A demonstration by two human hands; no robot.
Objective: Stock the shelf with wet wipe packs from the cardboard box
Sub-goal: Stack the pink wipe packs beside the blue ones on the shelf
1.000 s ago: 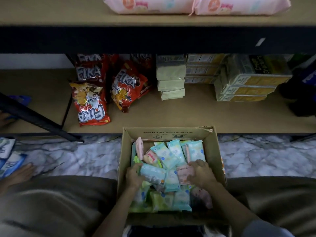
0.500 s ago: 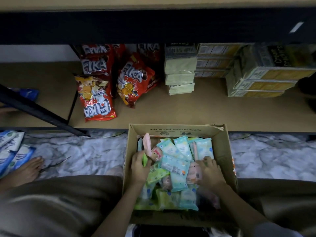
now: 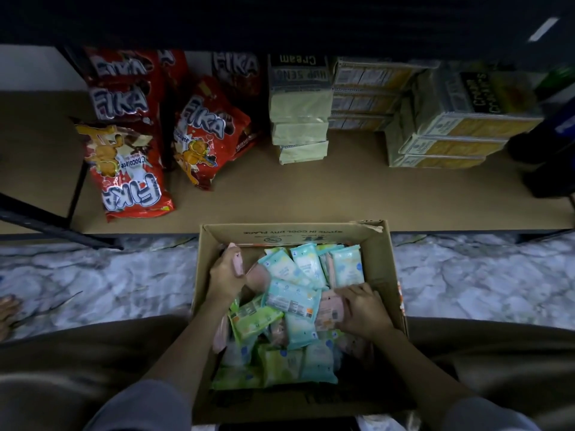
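We find the cardboard box point(image 3: 378, 269) standing open at lower centre of the frame, on a marbled floor point(image 3: 466, 281), its far wall just beside the front edge of the shelf point(image 3: 326, 197). It is filled with wet wipe packs point(image 3: 292, 301) in blue, green and pink, lying loosely heaped.

The left hand point(image 3: 225, 276) is inside the box at its left wall, fingers curled round a pink pack point(image 3: 239, 264) held upright. The right hand point(image 3: 362, 309) is at the right side of the box, fingers bent down over a second pink pack point(image 3: 329, 307) lying on the heap; we cannot tell whether it grips or merely presses.

On the shelf board, in the upper half of the frame, we note red snack bags point(image 3: 133, 169) at left, pale stacked packets point(image 3: 300, 132) at centre and yellow cracker boxes point(image 3: 451, 135) at right. A bare foot point(image 3: 7, 312) shows at the left edge.
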